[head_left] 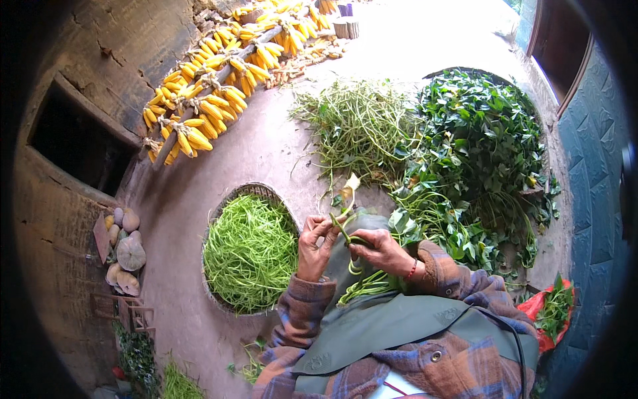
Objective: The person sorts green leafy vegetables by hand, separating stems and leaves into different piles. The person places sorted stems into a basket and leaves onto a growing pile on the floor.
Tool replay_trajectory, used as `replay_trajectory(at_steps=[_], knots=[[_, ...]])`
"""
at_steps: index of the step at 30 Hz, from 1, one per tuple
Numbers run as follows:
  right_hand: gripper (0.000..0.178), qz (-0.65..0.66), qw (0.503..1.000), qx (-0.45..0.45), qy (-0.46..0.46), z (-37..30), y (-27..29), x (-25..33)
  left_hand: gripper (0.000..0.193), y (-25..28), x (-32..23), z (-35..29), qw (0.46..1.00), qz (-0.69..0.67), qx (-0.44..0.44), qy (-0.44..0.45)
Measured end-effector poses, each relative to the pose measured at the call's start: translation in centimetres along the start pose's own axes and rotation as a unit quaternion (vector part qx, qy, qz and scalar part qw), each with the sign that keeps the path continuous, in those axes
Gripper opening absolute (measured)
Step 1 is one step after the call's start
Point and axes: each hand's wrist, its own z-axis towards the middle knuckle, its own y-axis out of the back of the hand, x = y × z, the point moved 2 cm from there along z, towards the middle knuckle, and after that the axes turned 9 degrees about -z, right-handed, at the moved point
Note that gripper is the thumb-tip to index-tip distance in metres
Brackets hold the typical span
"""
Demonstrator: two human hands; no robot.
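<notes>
left hand (315,245) pinching green stem (340,229) | right hand (384,251) pinching same stem | round basket (229,199) beside

The bare concrete floor (266,143) carries a round woven basket (222,209) of green stems, a loose stem pile (359,123), a leafy heap (478,146), pale gourds (129,253).

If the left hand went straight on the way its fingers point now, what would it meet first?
The left hand points up and slightly right in the picture, with its fingers on a green stem. Beyond the stem, it would probably first meet the pile of stripped green stalks on the ground, though depth is unclear.
</notes>
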Motion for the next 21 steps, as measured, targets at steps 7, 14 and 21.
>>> replay_trajectory(at_steps=[7,14,21], knots=[[0.015,-0.094,0.992,-0.054,0.064,0.2,0.8,-0.9,0.023,0.3,1.2,0.2,0.986,-0.113,0.070,0.103],[0.017,-0.177,0.981,-0.063,0.040,0.2,1.9,-1.0,0.039,0.4,1.8,-0.5,0.874,-0.316,0.074,0.363],[0.019,-0.243,0.959,-0.090,0.118,-0.3,2.8,-3.8,0.020,1.8,-0.6,-0.9,0.789,-0.563,-0.027,0.246]])
